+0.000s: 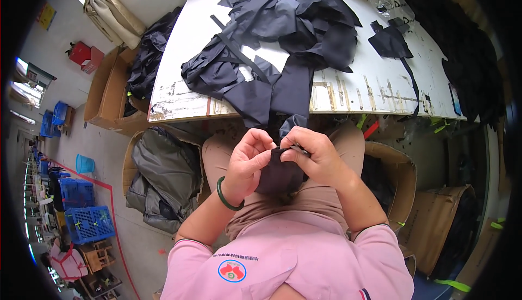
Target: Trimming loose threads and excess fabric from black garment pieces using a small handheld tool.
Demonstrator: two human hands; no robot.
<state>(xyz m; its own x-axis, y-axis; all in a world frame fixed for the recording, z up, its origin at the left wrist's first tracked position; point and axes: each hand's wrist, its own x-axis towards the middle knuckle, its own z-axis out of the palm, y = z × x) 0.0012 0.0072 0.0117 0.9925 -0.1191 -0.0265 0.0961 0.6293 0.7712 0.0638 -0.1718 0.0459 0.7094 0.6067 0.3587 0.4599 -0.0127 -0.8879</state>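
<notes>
Over my lap, a dark fabric piece (278, 176) hangs between my two hands. My left hand (247, 164) is closed, pinching its upper edge between thumb and fingertips. On the other side my right hand (315, 154) also pinches that edge, fingers curled. Out of the right fist sticks a small dark metal tool (300, 149), which looks like thread snips; most of it is hidden in the palm. Just beyond my hands, a corner of black fabric (293, 123) droops off the table edge from the heap (293, 22) of black cut pieces.
The worn white table (353, 96) carries a separate strapped black piece (390, 41) and a dark fabric pile (462, 55) at right. Cardboard boxes of dark fabric flank my legs, including an open box (103, 90) at left. Blue crates (89, 225) stand on the far-left floor.
</notes>
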